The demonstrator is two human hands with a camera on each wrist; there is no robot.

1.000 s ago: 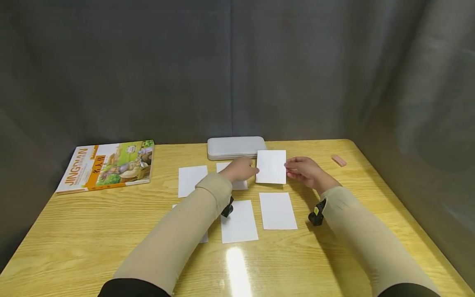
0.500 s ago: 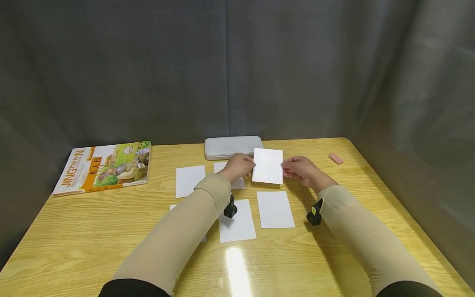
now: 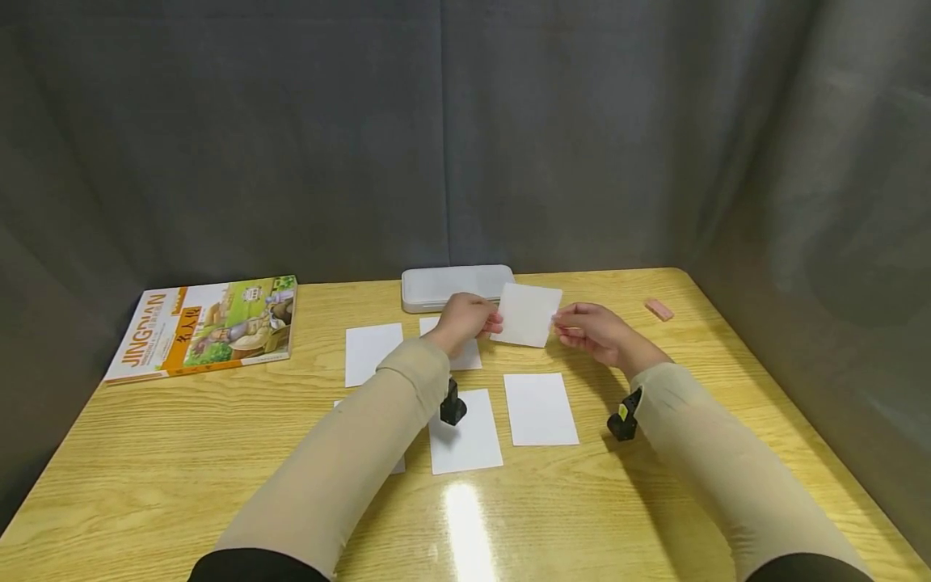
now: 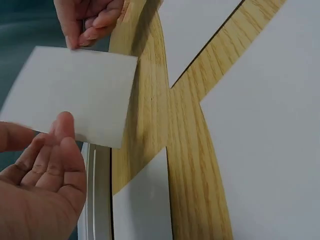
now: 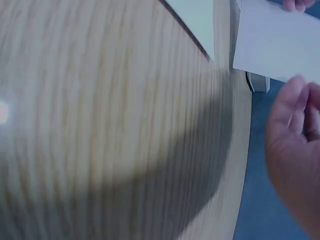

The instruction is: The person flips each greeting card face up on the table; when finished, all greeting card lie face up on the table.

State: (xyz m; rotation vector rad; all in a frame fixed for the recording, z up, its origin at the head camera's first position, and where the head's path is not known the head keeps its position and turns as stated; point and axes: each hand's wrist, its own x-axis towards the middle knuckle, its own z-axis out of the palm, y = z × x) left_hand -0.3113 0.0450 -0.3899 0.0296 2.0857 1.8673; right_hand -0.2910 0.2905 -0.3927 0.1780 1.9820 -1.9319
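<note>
A blank white card [image 3: 528, 314] is held in the air above the far part of the table, tilted, between both hands. My left hand [image 3: 464, 325] pinches its left edge between thumb and fingers. At the opposite edge my right hand [image 3: 600, 335] pinches it too. In the left wrist view the card [image 4: 70, 95] spans the space between the two hands. The right wrist view shows the card [image 5: 275, 40] only in part, cut off by the frame. Beneath the hands, several more white cards [image 3: 541, 410] lie in rough rows; my left arm partly covers some of them.
Behind the cards lies a flat, pale grey case [image 3: 454, 284]. A colourful book [image 3: 211, 330] rests at the far left of the wooden table [image 3: 182, 453]. Toward the far right is a small pink block [image 3: 659, 309]. Grey curtains [image 3: 291, 145] hang along the back and sides.
The held card has risen slightly and tilted, its near edge lifting and its face turning dimmer. Both hands have kept hold of it. The cards on the table have not moved.
</note>
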